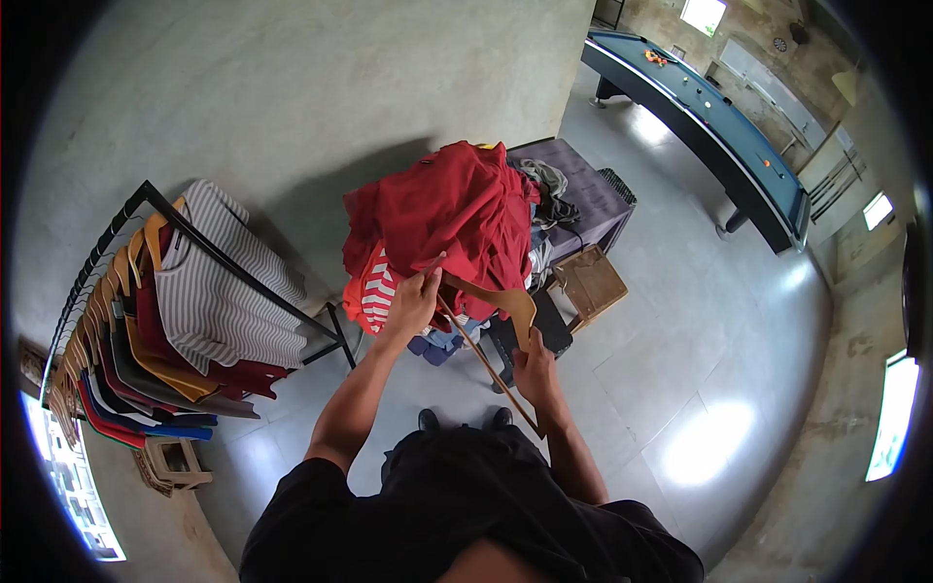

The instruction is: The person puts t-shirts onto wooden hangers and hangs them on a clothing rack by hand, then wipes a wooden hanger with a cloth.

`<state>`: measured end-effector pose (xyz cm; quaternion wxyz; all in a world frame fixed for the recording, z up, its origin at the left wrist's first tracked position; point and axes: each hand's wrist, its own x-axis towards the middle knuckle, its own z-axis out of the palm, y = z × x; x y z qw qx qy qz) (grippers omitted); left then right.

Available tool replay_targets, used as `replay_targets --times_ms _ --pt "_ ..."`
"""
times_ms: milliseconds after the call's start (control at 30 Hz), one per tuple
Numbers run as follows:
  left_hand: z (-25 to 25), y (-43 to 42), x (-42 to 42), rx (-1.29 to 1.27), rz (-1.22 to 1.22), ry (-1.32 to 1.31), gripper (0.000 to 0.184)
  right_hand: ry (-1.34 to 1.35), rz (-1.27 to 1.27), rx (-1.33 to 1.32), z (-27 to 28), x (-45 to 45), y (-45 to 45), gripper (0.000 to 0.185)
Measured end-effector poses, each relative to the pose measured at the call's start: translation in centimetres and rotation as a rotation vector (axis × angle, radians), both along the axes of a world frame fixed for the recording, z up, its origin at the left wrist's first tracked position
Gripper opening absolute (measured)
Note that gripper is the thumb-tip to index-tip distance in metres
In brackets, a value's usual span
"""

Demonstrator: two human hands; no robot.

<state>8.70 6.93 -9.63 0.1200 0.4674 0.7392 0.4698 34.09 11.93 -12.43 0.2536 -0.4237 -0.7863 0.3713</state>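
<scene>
A wooden hanger (516,303) is between my two hands, in front of a heap of clothes. My left hand (416,303) is closed on one end of it, close to the pile. The fingers of my right hand (535,364) are wrapped round its other side, lower and to the right. The hanger's thin bar slants down between my hands. A red garment (442,209) lies crumpled on top of the heap, with an orange and white striped piece (377,288) under its left side.
At the left, a black clothes rack (238,272) holds many garments, a striped shirt (228,282) at its near end. A stool (176,462) stands below it. Behind the heap are a purple-grey table (588,199) and a wooden box (591,282). A pool table (714,121) stands farther back.
</scene>
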Motion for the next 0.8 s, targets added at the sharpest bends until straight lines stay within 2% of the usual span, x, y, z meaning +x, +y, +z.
replay_targets --times_ms 100,167,267,300,400,500,600,800 --pt "0.3 0.4 -0.3 0.029 0.077 -0.005 0.036 -0.032 0.022 0.078 2.6 0.9 -0.2 0.040" --pt "2.0 0.2 -0.7 -0.063 0.178 0.091 0.035 -0.049 0.008 0.094 4.0 1.5 -0.3 0.040" --pt "3.7 0.1 0.9 -0.012 0.123 0.207 0.036 -0.082 -0.025 0.055 4.8 2.6 -0.1 0.041" --pt "3.4 0.3 1.0 -0.028 0.137 0.366 0.035 -0.093 -0.031 0.058 4.9 2.8 -0.1 0.041" --pt "3.1 0.4 0.9 0.032 0.178 0.585 0.036 -0.116 -0.032 0.096 5.6 3.9 0.5 0.041" --pt "4.6 -0.1 1.7 -0.050 0.251 0.622 0.036 -0.079 -0.057 0.095 5.3 5.3 1.2 0.037" --pt "4.6 -0.4 2.1 0.026 0.212 0.668 0.036 0.055 -0.013 0.025 4.1 5.2 1.7 0.036" --pt "3.9 0.4 6.6 -0.096 -0.064 0.442 0.036 0.179 0.052 -0.091 0.8 0.8 1.3 0.038"
